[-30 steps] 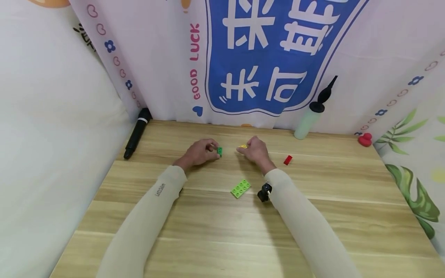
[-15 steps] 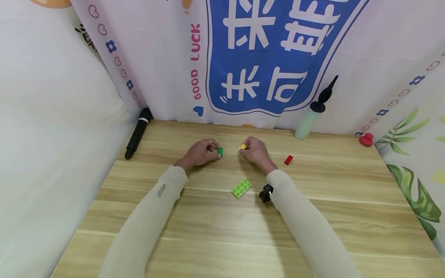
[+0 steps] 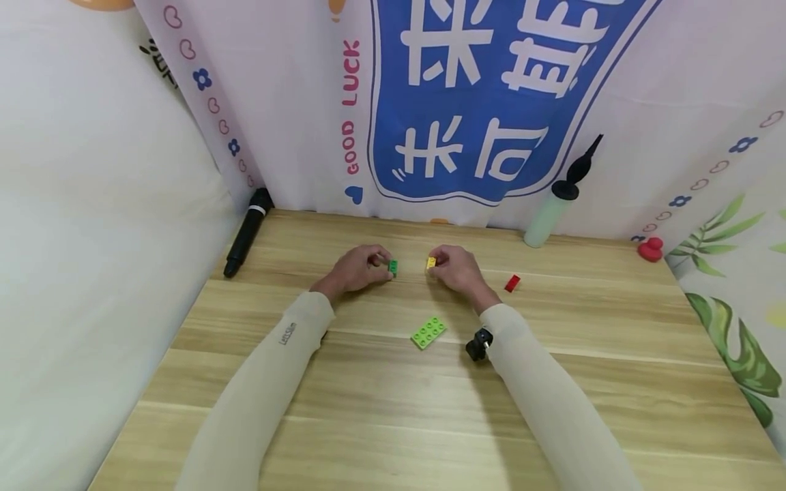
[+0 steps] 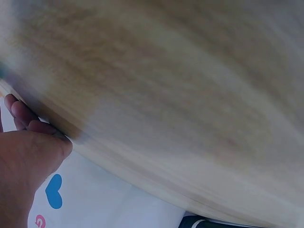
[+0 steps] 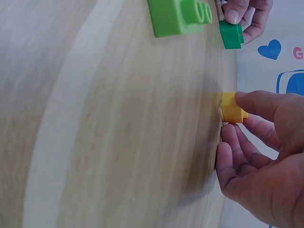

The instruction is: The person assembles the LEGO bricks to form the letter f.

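Note:
On the wooden table my left hand pinches a small dark green brick, which also shows at the top of the right wrist view as the green brick. A short gap to its right, my right hand pinches a small yellow brick between thumb and fingers; the yellow brick sits at my fingertips there. Both bricks are held low near the table surface. A light green flat plate with studs lies on the table nearer to me, seen again as the plate.
A red brick lies right of my right hand. A black microphone lies at the back left, a pale green bottle with a black nozzle at the back right, and a red toy at the far right corner. Printed cloth walls enclose the table.
My right hand has drawn the yellow brick slightly left toward the green one and turned it. My left hand holds nearly still with its green brick.

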{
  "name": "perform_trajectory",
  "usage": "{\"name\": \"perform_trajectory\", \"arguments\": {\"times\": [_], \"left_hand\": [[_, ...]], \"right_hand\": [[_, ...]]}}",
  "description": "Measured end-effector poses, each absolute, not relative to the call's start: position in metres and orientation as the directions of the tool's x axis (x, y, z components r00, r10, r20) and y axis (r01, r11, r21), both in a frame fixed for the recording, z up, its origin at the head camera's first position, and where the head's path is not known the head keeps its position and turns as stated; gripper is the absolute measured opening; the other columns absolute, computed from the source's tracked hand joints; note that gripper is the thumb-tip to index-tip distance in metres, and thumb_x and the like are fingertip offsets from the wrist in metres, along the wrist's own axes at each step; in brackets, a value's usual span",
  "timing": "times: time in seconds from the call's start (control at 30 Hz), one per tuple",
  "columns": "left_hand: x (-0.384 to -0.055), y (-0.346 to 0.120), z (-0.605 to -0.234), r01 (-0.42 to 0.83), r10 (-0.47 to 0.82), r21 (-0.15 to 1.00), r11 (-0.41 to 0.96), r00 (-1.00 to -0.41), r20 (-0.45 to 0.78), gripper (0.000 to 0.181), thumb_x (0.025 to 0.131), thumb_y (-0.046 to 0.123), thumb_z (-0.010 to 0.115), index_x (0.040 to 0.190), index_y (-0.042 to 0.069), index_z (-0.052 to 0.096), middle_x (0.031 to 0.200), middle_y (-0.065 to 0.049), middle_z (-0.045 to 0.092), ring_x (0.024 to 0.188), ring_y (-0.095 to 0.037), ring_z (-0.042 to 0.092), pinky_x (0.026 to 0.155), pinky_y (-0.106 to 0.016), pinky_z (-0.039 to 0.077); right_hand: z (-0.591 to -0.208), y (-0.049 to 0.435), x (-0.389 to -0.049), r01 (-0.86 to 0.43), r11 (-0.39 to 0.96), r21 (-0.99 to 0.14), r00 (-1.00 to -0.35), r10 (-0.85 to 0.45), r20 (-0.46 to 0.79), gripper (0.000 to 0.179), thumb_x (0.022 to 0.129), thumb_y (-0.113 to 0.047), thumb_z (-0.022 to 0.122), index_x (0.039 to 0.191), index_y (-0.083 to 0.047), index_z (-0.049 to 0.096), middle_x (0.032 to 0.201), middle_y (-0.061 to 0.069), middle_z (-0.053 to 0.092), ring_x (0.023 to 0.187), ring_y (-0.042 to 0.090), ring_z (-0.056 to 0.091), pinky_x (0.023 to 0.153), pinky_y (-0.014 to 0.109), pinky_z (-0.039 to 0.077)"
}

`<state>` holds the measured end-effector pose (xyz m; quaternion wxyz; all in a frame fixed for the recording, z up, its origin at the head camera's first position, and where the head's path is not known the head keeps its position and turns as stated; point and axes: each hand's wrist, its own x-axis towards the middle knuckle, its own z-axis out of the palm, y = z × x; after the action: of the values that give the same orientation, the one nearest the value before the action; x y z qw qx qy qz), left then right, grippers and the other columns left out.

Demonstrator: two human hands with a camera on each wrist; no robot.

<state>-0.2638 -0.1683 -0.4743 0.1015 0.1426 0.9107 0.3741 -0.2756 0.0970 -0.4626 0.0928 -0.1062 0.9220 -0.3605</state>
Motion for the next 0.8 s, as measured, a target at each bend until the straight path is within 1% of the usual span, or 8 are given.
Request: {"name": "perform_trajectory", "arguments": {"times": [0.33, 0.57, 0.8], "left_hand": [[-0.264, -0.169, -0.476, 0.176, 0.328, 0.711, 0.681, -0.941, -0.082, 0.034, 0.098, 0.029, 0.08, 0.127, 0.014, 0.07, 0.119, -0.011, 0.068, 0.109, -0.027, 0.06, 0.1, -0.044, 0.048], [-0.264, -0.166, -0.474, 0.155, 0.315, 0.707, 0.69, -0.944, -0.1, 0.034, 0.097, 0.029, 0.081, 0.127, 0.016, 0.071, 0.122, -0.01, 0.069, 0.112, -0.027, 0.06, 0.103, -0.044, 0.048], [-0.264, -0.168, -0.474, 0.18, 0.325, 0.703, 0.688, -0.943, -0.077, 0.033, 0.097, 0.029, 0.081, 0.126, 0.015, 0.072, 0.119, -0.011, 0.069, 0.11, -0.027, 0.061, 0.099, -0.044, 0.048]], "right_hand": [[-0.462, 0.093, -0.273, -0.164, 0.711, -0.684, -0.956, -0.285, -0.067, 0.032, 0.098, -0.01, 0.077, 0.128, -0.001, 0.071, 0.124, 0.019, 0.075, 0.114, 0.032, 0.072, 0.103, 0.046, 0.057], [-0.457, 0.078, -0.273, -0.236, 0.638, -0.733, -0.934, -0.356, -0.01, 0.036, 0.099, -0.014, 0.078, 0.133, -0.004, 0.071, 0.132, 0.016, 0.074, 0.116, 0.032, 0.075, 0.099, 0.046, 0.06], [-0.451, 0.056, -0.275, -0.251, 0.594, -0.764, -0.919, -0.395, -0.005, 0.031, 0.098, -0.014, 0.079, 0.127, -0.006, 0.072, 0.128, 0.012, 0.075, 0.114, 0.03, 0.075, 0.099, 0.044, 0.06]]}}
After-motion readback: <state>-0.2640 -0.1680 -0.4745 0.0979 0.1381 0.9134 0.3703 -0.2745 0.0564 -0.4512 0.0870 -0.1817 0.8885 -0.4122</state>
